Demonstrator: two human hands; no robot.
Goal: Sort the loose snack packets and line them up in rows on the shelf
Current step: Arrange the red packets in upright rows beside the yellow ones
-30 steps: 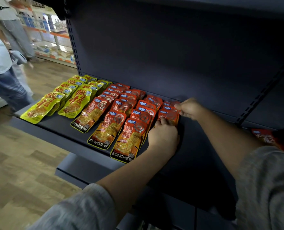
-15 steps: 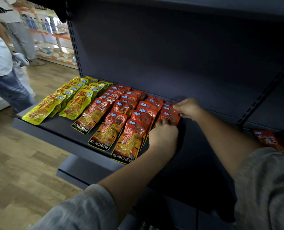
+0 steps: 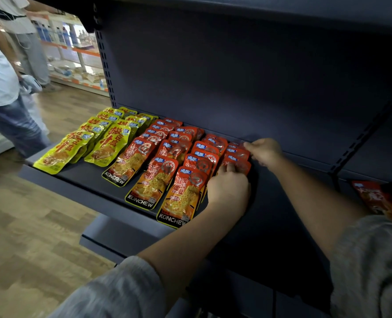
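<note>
- Both hands work the newest row of small red snack packets (image 3: 237, 157) on the dark shelf (image 3: 80, 177), the row sitting a little squarer than a second ago
- Left hand (image 3: 228, 189) pinches the row's near end; right hand (image 3: 265, 151) still grips its far end
- Orange Konchew packets (image 3: 179, 196) and yellow packets (image 3: 62, 152) lie in rows left of the hands
- More red packets (image 3: 383, 198) wait right of the right arm, so sorting likely continues

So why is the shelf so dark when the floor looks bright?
Head view: the upper shelf shades the dark back panel, so the shelf around the hands goes murky; daylight falls on the wooden floor and glints off the yellow packets; the wide lens bends the edges.
</note>
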